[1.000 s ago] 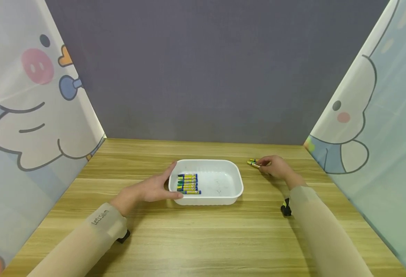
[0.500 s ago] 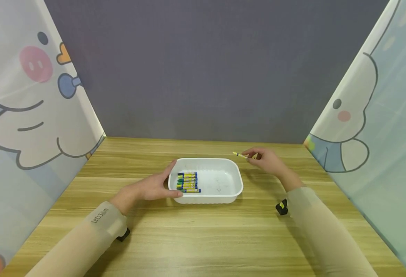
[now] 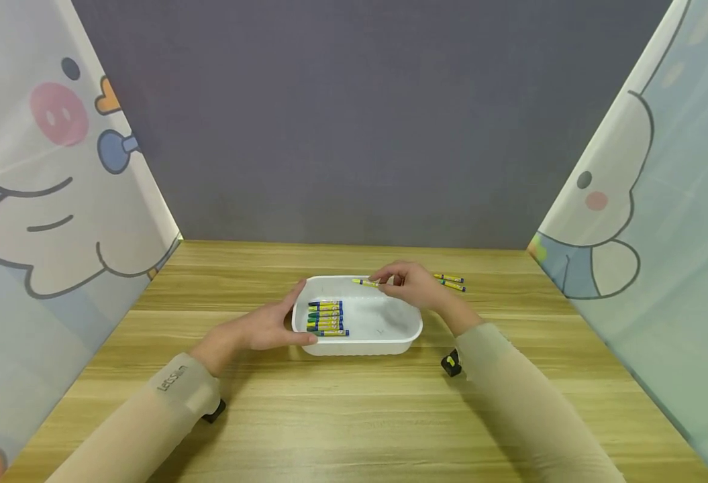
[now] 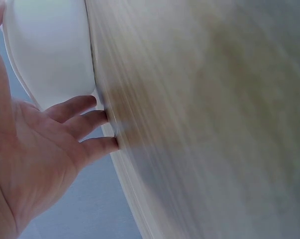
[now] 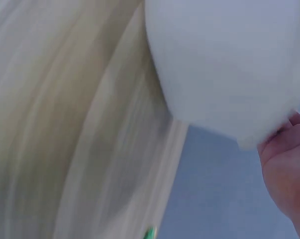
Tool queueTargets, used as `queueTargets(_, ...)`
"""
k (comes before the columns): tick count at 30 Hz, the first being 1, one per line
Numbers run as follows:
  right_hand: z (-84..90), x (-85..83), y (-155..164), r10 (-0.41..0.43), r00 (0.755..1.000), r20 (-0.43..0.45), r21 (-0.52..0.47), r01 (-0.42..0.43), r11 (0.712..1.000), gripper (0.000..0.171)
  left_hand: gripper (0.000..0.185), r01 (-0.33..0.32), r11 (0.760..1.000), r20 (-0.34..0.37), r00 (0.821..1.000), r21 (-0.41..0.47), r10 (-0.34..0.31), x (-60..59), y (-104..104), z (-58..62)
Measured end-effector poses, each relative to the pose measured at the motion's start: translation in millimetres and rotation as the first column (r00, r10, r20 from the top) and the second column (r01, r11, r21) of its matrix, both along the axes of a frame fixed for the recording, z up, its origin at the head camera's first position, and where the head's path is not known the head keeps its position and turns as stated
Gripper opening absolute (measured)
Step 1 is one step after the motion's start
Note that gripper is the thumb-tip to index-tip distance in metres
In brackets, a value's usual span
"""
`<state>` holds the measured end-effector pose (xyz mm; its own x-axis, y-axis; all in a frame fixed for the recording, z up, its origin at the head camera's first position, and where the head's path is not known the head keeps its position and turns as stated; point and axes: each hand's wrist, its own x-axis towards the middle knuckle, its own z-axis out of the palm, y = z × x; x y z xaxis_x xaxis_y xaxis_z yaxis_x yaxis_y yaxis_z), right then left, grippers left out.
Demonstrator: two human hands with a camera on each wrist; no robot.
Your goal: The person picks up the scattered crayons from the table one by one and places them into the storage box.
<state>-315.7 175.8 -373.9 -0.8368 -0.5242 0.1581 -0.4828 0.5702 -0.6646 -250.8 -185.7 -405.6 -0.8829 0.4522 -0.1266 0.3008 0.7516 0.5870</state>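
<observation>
A white plastic tray (image 3: 384,347) stands on the wooden table. My left hand (image 3: 263,327) spans its left end, thumb along the front rim and index finger at the back corner. The left wrist view shows the other fingers (image 4: 82,124) spread and nearly straight beside the tray wall. Over the tray's far rim, my right hand (image 3: 411,285) pinches a crayon (image 3: 366,282) with a yellow wrapper, its pale tip pointing left. Several crayons (image 3: 328,321) in blue and yellow wrappers lie side by side in the tray's left part. In the right wrist view the tray hides the held crayon.
Two more crayons (image 3: 452,286) lie on the table just right of the right hand; a green tip (image 5: 149,233) shows in the right wrist view. A dark grey panel (image 3: 354,134) closes off the back, with printed cartoon sheets (image 3: 649,302) at both sides.
My right hand has picked up a crayon from the table at right and carried it leftward over the tray. The two other crayons there now show. My left hand has stayed at the tray.
</observation>
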Motion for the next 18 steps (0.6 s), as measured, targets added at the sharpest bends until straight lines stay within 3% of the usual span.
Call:
queueTargets(10,-19.2,-9.5,-24,0.07,0.998,-0.002,0.018,-0.07,0.997,0.024,0.134,0.008,1.0,-0.003,1.0,-0.002,-0.008,0.0,2,-2.6)
queueTargets(18,-21.3,-11.1,-27,0.095,0.995,-0.034,0.13,-0.09,0.987,0.022,0.133,-0.008,1.0,0.008,1.0,-0.012,0.008,-0.4,0,-1.2)
